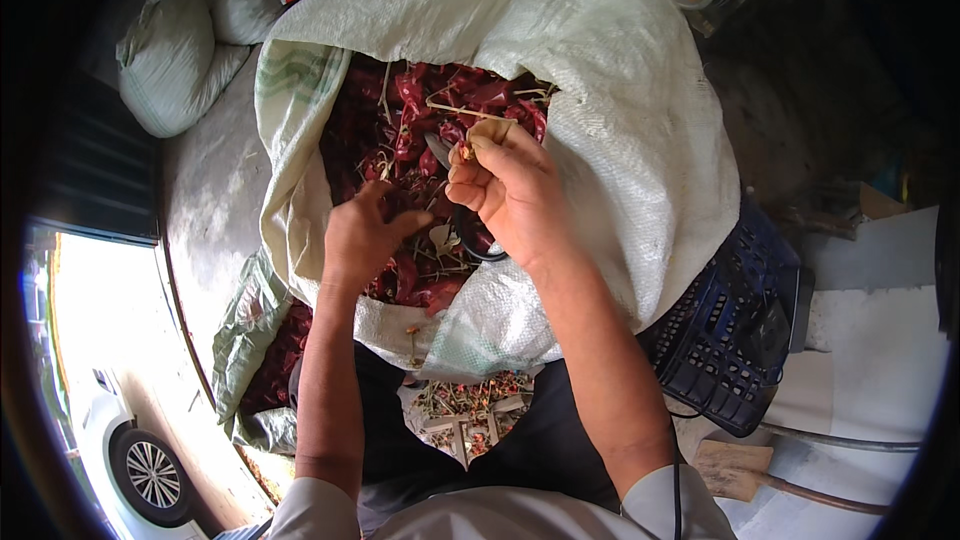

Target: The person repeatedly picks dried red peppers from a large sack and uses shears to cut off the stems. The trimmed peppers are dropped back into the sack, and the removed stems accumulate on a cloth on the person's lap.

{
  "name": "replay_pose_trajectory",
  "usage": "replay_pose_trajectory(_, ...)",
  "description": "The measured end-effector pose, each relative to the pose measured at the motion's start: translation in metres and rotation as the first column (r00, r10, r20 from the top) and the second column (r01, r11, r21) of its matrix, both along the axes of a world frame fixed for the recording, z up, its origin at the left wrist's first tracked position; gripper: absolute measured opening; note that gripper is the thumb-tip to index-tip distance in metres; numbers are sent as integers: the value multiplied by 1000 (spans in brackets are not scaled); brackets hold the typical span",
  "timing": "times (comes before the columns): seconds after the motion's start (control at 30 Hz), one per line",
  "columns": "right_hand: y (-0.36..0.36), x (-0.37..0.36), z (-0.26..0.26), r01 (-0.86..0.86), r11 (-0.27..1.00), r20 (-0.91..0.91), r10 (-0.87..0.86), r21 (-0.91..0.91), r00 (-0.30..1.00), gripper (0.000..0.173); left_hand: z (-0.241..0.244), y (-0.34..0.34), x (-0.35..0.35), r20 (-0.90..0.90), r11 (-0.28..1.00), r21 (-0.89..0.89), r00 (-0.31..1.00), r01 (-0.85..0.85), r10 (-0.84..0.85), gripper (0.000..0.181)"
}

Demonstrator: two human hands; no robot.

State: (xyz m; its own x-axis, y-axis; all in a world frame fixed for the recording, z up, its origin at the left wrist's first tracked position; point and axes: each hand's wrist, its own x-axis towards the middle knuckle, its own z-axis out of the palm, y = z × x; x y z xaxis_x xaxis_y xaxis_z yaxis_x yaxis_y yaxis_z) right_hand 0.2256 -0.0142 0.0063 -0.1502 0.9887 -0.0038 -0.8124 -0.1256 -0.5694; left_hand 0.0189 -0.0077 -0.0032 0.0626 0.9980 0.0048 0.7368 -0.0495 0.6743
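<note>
A large white woven sack [630, 112] lies with its mouth rolled back, full of dried red chili peppers [412, 94] with pale stems. My left hand [367, 232] is over the left part of the peppers, thumb and fingers apart, with nothing visible in it. Over the right part, my right hand [517, 191] pinches a small dried piece with reddish and yellow bits between thumb and forefinger. Scissors [482, 253] are at that hand too, the dark blade pointing up-left and a black handle loop below the fingers; the hand hides their middle.
A smaller sack [251, 345] of red peppers stands at the left. Cut stems and bits [469, 397] lie on the floor between my legs. A dark blue plastic crate [724, 330] is at the right, and filled white sacks [169, 60] sit at the upper left.
</note>
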Motion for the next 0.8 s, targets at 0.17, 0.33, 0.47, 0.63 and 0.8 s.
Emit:
replay_pose_trajectory(0.17, -4, -7, 8, -12, 998, 215, 25, -61, 976, 12, 4, -5, -6, 113, 1000, -1, 993, 20, -20, 37)
replay_pose_trajectory(0.33, -3, -13, 3, -81, 991, 450, 121, -108, 885, 20, 11, -1, -22, 710, 995, -101, 699, -20, 86, 24)
replay_pose_trajectory(0.47, -7, -24, 7, -125, 972, 261, 175, -199, 949, 25, 15, 2, -29, 904, 983, -185, 389, -12, 175, 29)
replay_pose_trajectory(0.63, -9, -32, 11, -116, 972, 301, 175, -202, 937, 27, 14, -1, -26, 960, 985, -158, 246, 65, 138, 28)
replay_pose_trajectory(0.8, -7, -38, 2, -186, 972, 385, 229, -145, 894, 25, 13, -8, -13, 964, 966, -122, 259, 230, 60, 29)
